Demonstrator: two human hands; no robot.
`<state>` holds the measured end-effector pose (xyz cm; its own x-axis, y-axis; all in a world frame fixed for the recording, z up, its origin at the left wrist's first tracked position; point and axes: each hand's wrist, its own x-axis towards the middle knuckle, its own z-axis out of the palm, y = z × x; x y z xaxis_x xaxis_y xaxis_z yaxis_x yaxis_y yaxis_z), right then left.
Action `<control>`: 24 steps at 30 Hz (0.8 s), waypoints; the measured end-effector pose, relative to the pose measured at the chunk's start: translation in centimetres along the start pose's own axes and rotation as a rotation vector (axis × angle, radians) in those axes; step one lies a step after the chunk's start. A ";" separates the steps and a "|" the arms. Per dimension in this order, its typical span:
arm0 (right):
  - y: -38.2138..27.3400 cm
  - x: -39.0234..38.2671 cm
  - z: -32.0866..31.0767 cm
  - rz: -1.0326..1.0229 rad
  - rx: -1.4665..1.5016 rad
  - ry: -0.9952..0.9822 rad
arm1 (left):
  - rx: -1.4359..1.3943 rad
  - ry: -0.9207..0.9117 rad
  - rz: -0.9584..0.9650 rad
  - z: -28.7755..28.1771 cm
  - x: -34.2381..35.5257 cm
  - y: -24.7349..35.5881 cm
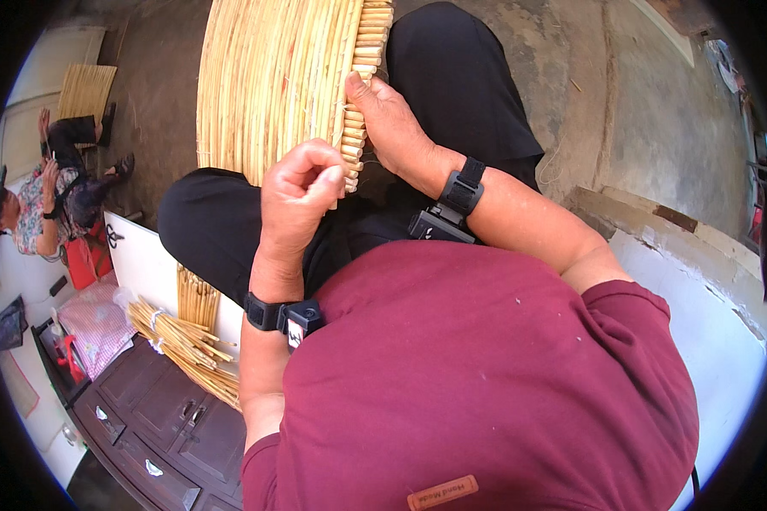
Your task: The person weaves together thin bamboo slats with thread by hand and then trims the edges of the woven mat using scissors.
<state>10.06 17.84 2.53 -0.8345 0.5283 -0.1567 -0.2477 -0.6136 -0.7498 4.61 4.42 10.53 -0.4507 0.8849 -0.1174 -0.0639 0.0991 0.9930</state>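
Probably a home doubling as a craft workshop: dark drawer cabinet (149, 404) at eight o'clock, bundled sticks (181, 341) there too, bare concrete floor (562, 51) at one, stick mat (277, 85) at eleven, seated person (38, 209) at nine, second mat (85, 89) at ten

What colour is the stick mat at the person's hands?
The stick mat is pale straw yellow; it shows best in the head view.

a stick mat (273, 94) at eleven o'clock — right hand (394, 125) gripping its edge at twelve, left hand (301, 187) curled near it — tied stick bundle (186, 342) at eight, another person (38, 211) at nine.
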 end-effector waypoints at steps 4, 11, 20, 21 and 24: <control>-0.3 -0.2 0.1 0.029 0.094 0.013 | 0.169 0.281 -0.017 0.4 0.5 0.3; 0.3 -0.1 0.1 0.045 0.126 0.067 | 1.278 0.263 0.337 1.4 1.6 0.5; 0.5 -0.3 0.6 0.019 0.048 0.100 | 1.801 0.112 0.136 3.3 3.1 1.1; 0.5 -0.3 0.7 -0.005 0.081 0.132 | 1.757 0.151 0.197 3.1 3.1 0.8; 0.4 -0.2 0.2 0.010 0.090 0.108 | 1.643 0.208 0.263 2.3 3.1 0.5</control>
<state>10.05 17.39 2.39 -0.7805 0.5789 -0.2361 -0.2867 -0.6670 -0.6877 5.21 8.24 10.74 -0.4082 0.8956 0.1767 0.9019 0.4257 -0.0739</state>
